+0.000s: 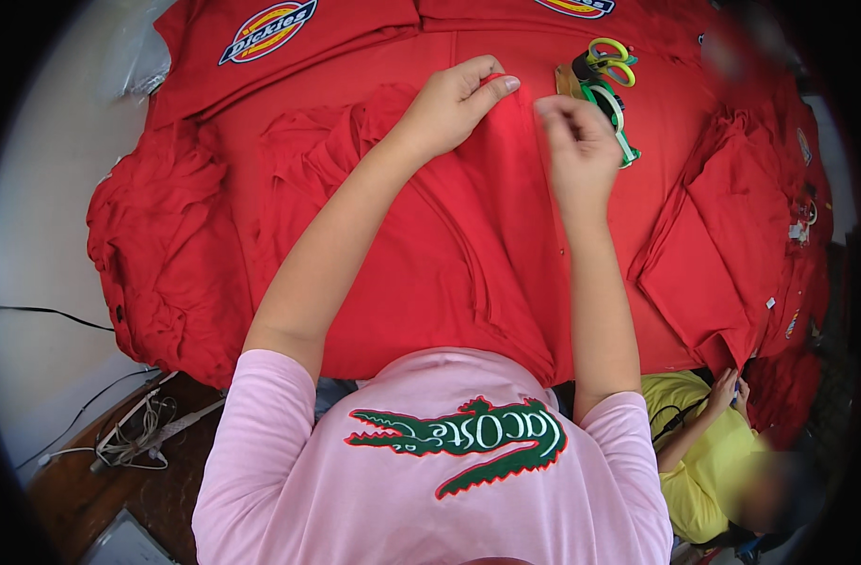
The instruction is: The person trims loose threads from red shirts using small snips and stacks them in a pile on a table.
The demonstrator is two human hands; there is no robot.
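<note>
A red garment [468,217] lies in loose folds before me, its near part hanging toward my lap. My left hand [458,105] pinches the far edge of this cloth between thumb and fingers. Just to the right, apart from that edge, is my right hand [583,141], slightly blurred. Its fingers are curled together, and whatever they may hold is too small to make out. Beyond the right hand lie scissors with yellow-green handles [611,58] and a green and white tool or roll [617,118], partly covered by the hand.
Red garments with a round badge [270,33] lie along the far side. A crumpled red heap [167,235] is at left, folded red cloth [713,245] at right. A co-worker in a yellow shirt [699,452] handles red cloth at lower right. Tangled cables [148,428] lie at lower left.
</note>
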